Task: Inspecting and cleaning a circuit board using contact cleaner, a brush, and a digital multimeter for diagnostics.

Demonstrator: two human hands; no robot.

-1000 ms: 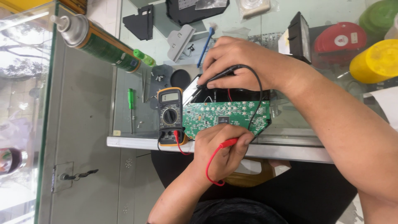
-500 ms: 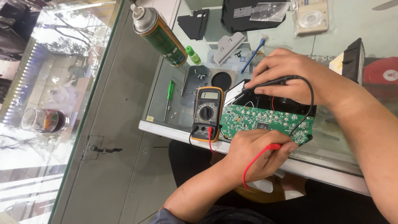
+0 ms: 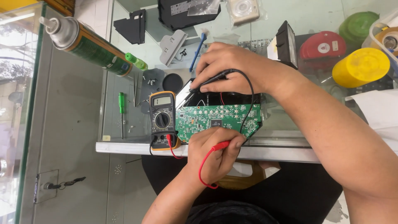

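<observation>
red probe (image 3: 222, 145) is pinched by the left hand (image 3: 209, 159), black probe (image 3: 211, 79) by the right hand (image 3: 236, 66), so both tips are steadied on the circuit board (image 3: 199, 118)

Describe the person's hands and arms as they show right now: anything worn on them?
Both arms are bare from wrist to elbow, with no sleeve in view. The left hand and the right hand wear no gloves, and I see no ring, watch or wrist strap. Nails are short. Dark clothing shows below, at the lap.
</observation>
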